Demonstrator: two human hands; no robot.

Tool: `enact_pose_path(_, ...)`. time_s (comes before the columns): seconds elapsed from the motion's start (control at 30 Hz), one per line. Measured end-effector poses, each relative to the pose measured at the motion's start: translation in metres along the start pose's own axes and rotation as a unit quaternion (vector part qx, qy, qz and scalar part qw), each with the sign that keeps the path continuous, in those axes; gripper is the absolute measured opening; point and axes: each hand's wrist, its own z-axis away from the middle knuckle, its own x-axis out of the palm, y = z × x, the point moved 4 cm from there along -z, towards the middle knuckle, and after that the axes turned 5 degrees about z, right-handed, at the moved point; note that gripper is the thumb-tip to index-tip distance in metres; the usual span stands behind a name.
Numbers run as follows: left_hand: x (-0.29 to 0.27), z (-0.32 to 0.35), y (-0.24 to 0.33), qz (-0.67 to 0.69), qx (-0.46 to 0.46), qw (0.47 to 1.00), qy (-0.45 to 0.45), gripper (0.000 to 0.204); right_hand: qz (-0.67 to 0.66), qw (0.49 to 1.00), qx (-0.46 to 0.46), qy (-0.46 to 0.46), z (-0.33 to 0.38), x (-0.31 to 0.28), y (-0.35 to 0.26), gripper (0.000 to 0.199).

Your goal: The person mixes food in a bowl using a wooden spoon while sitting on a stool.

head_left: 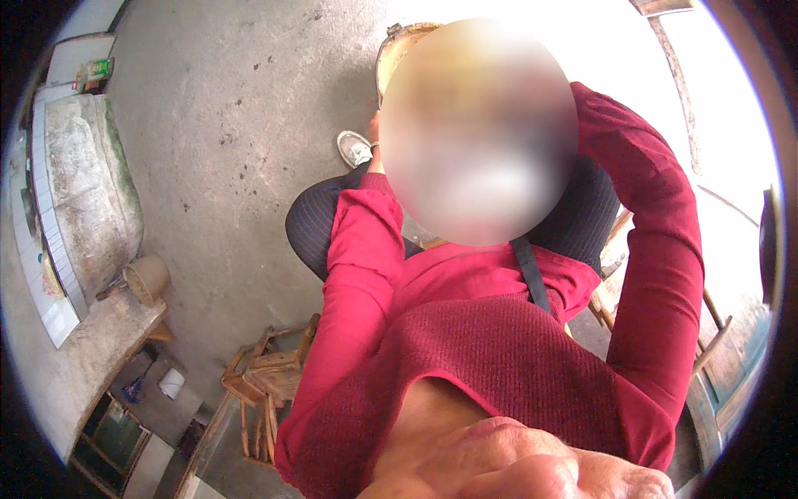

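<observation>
**Left hand by round basket – grip not readable**

Round basket [397,46] sits at top centre on the concrete floor [224,125]. Only its tan rim shows; the rest is lost behind a blurred patch and window glare. Left hand [376,158] is just below that rim, and only a thin strip of it is visible at the edge of the blur. Can't tell if the fingers are curled, loose or gripping anything, nor if the hand touches the basket. Right hand is hidden – the right sleeve [665,249] runs up the right side and disappears behind the blur, so no finger state there either.

Left sleeve [357,274] is red knit and rises from the lower edge up to the hand. A dark strap [530,274] crosses the red sweater front [499,358]. A knee in dark striped trousers [316,220] sticks out left of the sleeve, w/ a white shoe [355,148] on the floor just beside the hand.

Farther out:
- Small wooden stools [270,374] lie tumbled together at lower left.
- A white cup-like container [172,382] is near them.
- A round clay pot [148,279] lies tipped on its side against a big grey stone block [87,191] at far left.
- Wooden chair parts [615,283] show at right, under the right arm.
- Top right is blown out by daylight.
</observation>
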Motion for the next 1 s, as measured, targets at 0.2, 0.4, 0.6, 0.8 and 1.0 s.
enact_pose_path(0.2,-0.010,-0.009,-0.016,-0.008,-0.017,0.999,0.027,0.025,-0.263,0.964,0.022,0.033,-0.023,0.013,0.003,0.057)
enact_pose_path(0.4,-0.016,-0.009,-0.022,0.009,-0.048,0.997,0.058,0.022,-0.338,0.934,0.042,0.108,-0.104,0.089,-0.071,0.054)
enact_pose_path(0.6,-0.025,-0.008,-0.023,0.024,-0.049,0.997,0.057,0.020,-0.362,0.928,0.074,0.041,-0.087,0.098,-0.095,0.061)
enact_pose_path(0.8,-0.022,-0.012,-0.022,0.013,-0.051,0.997,0.048,0.023,-0.352,0.935,0.022,-0.029,-0.061,0.099,-0.042,0.067)
enact_pose_path(1.0,-0.023,-0.008,-0.020,-0.003,-0.051,0.998,0.048,0.024,-0.134,0.991,-0.020,0.005,-0.054,0.041,0.004,0.046)
